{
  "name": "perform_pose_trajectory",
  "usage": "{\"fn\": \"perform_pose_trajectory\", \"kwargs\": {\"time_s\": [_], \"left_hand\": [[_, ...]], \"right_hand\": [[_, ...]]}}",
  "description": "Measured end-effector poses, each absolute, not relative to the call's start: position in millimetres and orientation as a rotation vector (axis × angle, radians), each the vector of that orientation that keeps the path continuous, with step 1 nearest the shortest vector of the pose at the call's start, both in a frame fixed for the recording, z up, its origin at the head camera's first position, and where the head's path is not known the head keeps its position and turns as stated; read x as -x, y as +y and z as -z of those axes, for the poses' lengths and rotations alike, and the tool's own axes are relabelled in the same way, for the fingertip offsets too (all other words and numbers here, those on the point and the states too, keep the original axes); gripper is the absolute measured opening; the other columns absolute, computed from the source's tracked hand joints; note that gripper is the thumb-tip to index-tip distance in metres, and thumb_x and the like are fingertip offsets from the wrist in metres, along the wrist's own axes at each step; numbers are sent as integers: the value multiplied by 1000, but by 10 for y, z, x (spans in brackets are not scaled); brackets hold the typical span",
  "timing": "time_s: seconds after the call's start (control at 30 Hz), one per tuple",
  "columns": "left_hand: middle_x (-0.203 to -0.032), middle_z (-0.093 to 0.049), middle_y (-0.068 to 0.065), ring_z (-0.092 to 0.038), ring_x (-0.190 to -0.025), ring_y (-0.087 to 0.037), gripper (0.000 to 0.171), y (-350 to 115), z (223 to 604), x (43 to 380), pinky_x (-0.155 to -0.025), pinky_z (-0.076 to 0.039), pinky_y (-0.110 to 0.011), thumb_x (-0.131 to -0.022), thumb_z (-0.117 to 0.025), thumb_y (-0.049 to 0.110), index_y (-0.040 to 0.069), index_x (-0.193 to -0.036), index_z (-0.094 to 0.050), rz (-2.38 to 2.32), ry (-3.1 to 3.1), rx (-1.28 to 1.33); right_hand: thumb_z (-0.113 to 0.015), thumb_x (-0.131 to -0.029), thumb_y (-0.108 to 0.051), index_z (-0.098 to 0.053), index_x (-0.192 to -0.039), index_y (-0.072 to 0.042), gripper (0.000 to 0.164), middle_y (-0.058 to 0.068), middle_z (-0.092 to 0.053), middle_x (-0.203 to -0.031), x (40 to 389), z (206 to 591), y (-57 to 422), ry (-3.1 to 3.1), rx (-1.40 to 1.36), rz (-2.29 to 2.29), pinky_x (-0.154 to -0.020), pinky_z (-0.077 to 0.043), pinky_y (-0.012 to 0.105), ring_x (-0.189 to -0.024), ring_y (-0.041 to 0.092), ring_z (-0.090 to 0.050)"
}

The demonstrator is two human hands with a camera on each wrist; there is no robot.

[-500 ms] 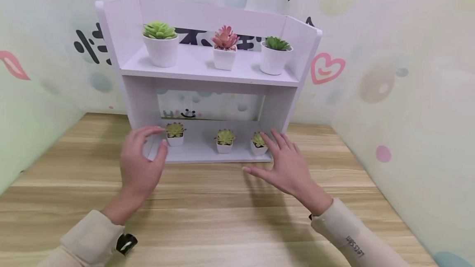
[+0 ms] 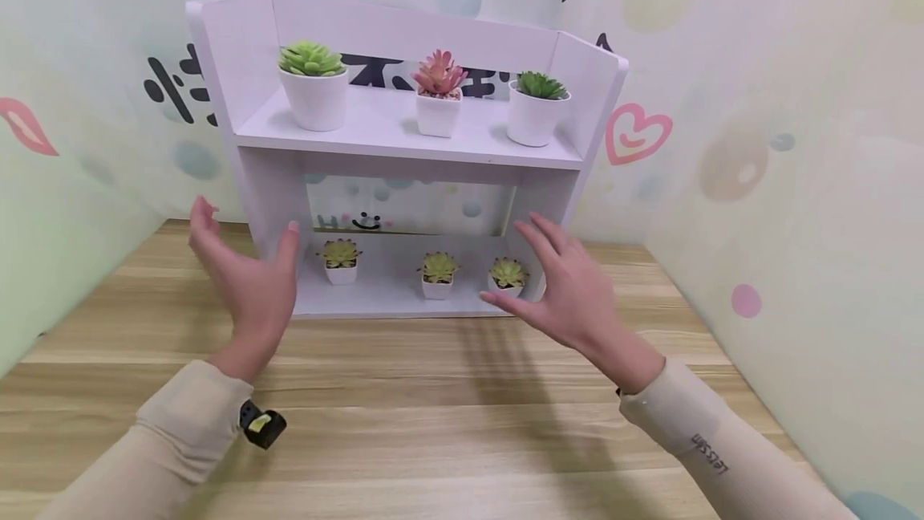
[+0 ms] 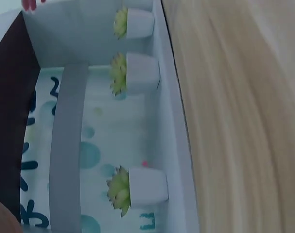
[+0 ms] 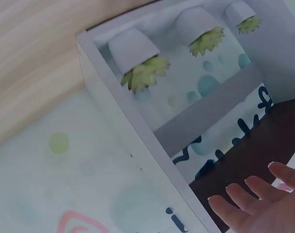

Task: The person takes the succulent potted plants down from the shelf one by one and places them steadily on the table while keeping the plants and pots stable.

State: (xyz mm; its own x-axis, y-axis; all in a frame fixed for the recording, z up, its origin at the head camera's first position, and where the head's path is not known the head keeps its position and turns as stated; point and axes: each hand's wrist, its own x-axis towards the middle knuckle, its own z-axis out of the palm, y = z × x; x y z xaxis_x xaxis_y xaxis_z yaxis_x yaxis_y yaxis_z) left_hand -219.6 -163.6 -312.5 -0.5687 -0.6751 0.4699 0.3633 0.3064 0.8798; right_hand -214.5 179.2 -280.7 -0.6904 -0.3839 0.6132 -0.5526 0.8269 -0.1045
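Observation:
A white two-tier shelf (image 2: 404,149) stands on the table. On its lower board sit a left potted succulent (image 2: 340,262), a middle one (image 2: 437,275) and a right one (image 2: 508,275), all small, in white pots. My left hand (image 2: 253,287) hovers in front of the shelf's left side, thumb and fingers spread, holding nothing. By the right side panel, my right hand (image 2: 577,295) is also spread, its thumb in front of the right succulent; whether it touches anything is hard to tell. In the right wrist view its fingers (image 4: 254,194) look extended.
The upper board carries a bright green succulent (image 2: 314,87), a pink one (image 2: 439,95) and a dark green one (image 2: 538,107), each in a white pot. A wood-grain table (image 2: 404,400) lies in front. Decorated walls (image 2: 780,87) stand behind and beside.
My left hand has moved left and up, away from the left succulent, and turned outward. My right hand has risen slightly and moved right, uncovering more of the right succulent.

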Motion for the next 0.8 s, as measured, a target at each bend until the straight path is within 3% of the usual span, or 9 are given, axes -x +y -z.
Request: {"fn": "perform_pose_trajectory", "kwargs": {"time_s": [0.17,0.43,0.6,0.8], "left_hand": [[-163,-26,3,-25,-150,-9,94,-1791,3083,2357,-123,-18,-21,-84,-78,34,20,-158,-21,1427,-1765,-322],[-157,-39,-1,-41,-144,-14,77,-1993,2984,2559,-120,-35,-24,-87,-75,24,21,-152,-34,1456,-1773,-266],[-160,-37,0,-45,-145,-22,71,-2090,2963,2613,-118,-42,-35,-93,-68,26,26,-153,-31,1491,-1846,-271],[-153,-49,-5,-54,-136,-28,61,-2168,2959,2704,-112,-48,-42,-94,-63,22,20,-151,-40,1428,-1930,-189]], "right_hand": [[-83,-73,-54,-53,-144,-11,88,14,-51,-152,2168,2669,1811,-2361,-700,-438,-86,-58,53,-128,38,-59],[-86,-76,-41,-53,-143,-7,82,15,-50,-152,2220,2502,1822,-2318,-685,-612,-107,-47,57,-137,37,-51],[-85,-78,-43,-52,-144,-9,81,14,-52,-150,2247,2427,1808,-2320,-657,-633,-107,-47,56,-135,35,-52],[-84,-79,-42,-52,-144,-9,80,13,-53,-148,2328,2394,1802,-2287,-642,-641,-106,-47,54,-132,34,-53]]}}
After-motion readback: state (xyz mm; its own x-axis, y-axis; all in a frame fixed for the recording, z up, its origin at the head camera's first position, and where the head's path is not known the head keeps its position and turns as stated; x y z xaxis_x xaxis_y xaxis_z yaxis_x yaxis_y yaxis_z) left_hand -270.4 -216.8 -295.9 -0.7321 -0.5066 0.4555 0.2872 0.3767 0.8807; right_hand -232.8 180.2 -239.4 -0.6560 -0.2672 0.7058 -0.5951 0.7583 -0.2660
